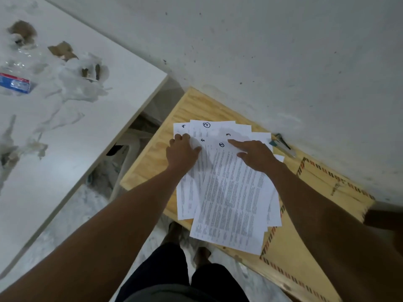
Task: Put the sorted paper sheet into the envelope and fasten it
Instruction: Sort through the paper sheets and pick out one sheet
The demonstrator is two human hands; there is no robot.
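Several printed paper sheets (231,199), each with a handwritten number near its top edge, lie fanned out on a wooden board (152,158). My left hand (182,152) rests on the upper left sheets with its fingers curled down onto the paper. My right hand (255,154) lies flat on the sheets, its index finger stretched toward the sheet marked 3. A brown envelope (281,251) with a striped border lies under the sheets at the lower right. A second striped envelope (322,182) with a metal clasp lies to the right.
A pen and a small tool (283,144) lie by the wall at the board's far edge. A white table (87,131) at left carries crumpled plastic, a bottle and cardboard scraps. The grey wall runs behind the board. My legs and feet show below.
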